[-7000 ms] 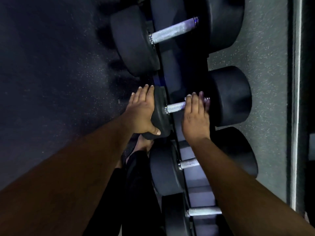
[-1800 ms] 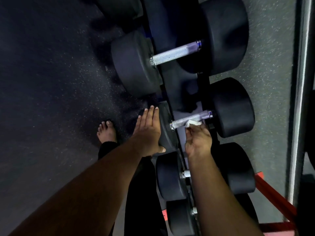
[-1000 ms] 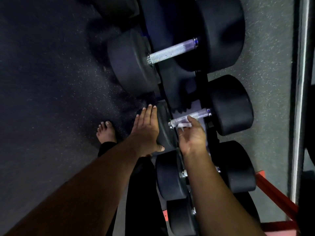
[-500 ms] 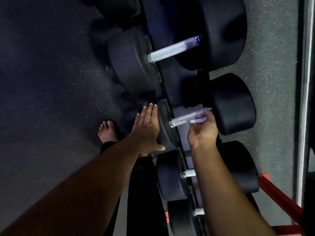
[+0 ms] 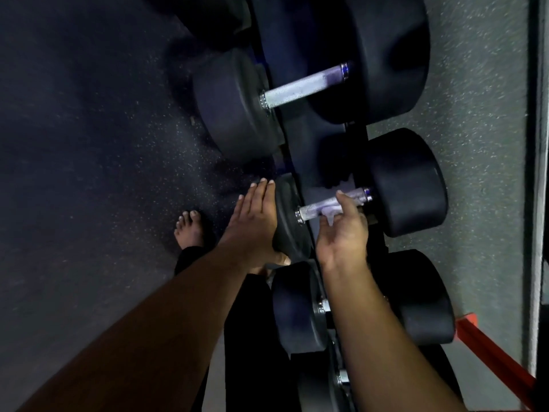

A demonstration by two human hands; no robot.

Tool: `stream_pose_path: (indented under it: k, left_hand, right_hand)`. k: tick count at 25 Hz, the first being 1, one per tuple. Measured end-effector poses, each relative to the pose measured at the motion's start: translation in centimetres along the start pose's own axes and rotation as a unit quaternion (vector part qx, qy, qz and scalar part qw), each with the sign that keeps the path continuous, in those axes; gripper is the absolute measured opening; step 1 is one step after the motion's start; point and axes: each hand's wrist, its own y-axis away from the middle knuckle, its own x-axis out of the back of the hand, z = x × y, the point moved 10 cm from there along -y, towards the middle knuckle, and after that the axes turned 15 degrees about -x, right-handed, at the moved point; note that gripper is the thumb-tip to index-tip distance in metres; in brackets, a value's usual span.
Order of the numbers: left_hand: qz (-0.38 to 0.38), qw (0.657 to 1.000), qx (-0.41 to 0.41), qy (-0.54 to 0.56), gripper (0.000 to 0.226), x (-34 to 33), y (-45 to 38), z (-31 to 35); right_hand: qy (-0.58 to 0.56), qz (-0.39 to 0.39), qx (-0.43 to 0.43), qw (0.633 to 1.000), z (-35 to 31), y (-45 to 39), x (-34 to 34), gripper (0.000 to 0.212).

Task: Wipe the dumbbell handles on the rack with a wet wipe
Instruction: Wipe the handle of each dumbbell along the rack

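Note:
A row of black dumbbells lies on a dark rack [image 5: 306,138] running up the middle of the view. My right hand [image 5: 341,230] grips the silver knurled handle [image 5: 312,209] of the middle dumbbell from below, palm up, with a white wet wipe [image 5: 330,214] bunched between palm and handle. My left hand [image 5: 252,224] rests flat, fingers straight, against the outer face of that dumbbell's near head [image 5: 286,218]. Its far head [image 5: 413,185] is at the right. The larger dumbbell above shows a bare silver handle [image 5: 303,90].
Smaller dumbbells [image 5: 297,304] sit lower on the rack under my right forearm. My bare foot [image 5: 190,230] stands on the dark speckled floor at the left. A red frame bar [image 5: 490,352] crosses the lower right, beside a grey wall edge [image 5: 534,173].
My right hand has slid left along the middle handle with the wipe, from its far end toward the middle. My left hand has stayed on the near head.

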Motion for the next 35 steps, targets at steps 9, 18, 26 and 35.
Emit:
stream_pose_path:
  k: [9, 18, 26, 35]
  left_hand:
    - [0.015, 1.000, -0.005, 0.001, 0.158, 0.1, -0.1, -0.1]
    - [0.025, 1.000, -0.005, 0.009, 0.158, 0.2, -0.2, -0.2]
    - [0.020, 1.000, 0.001, 0.014, 0.162, 0.1, -0.2, -0.4]
    - [0.018, 1.000, -0.008, -0.003, 0.163, -0.4, -0.4, -0.7]
  right_hand:
    - [0.032, -0.074, -0.080, 0.994, 3.8, -2.2, -0.7, 0.032]
    - [0.079, -0.074, -0.088, 0.990, 4.3, -2.0, -0.7, 0.010]
    - [0.448, -0.033, 0.091, 0.889, 4.5, -1.0, 2.0, 0.017]
    - [0.833, 0.015, 0.500, 0.238, 1.0, 1.4, -3.8, 0.068]
